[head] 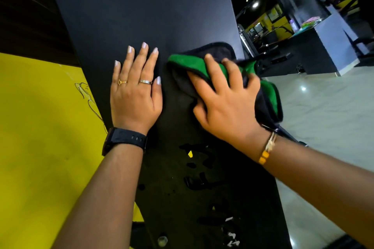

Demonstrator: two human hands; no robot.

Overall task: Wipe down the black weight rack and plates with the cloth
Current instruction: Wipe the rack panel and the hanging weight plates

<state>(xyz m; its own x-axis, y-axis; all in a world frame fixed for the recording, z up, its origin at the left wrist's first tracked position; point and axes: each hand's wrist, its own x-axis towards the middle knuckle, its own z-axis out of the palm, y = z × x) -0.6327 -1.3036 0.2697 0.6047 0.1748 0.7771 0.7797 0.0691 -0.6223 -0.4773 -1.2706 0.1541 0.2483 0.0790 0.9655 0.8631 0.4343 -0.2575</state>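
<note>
1. We judge the wiping to be underway. The right hand [224, 105] presses the green-and-black cloth [270, 97] against the rack's flat black panel [141, 16], near the panel's right edge. Its fingers are spread over the fabric rather than clenched round it.
2. The left hand [134, 95] lies flat on the same panel just beside the cloth. Its fingers are straight and it holds nothing, so we take it to be bracing.
3. The panel shows no streaks or dust lines, so we cannot tell which parts are already wiped. We take the stretch above both hands as possibly still to do.
4. We can make out no weight plates, so that part of the job appears to remain.
5. The right fingertips are blurred. The cloth's far side drapes past the panel edge. Below the wrists, dark shapes [198, 182] on the rack are too murky for us to identify.
</note>
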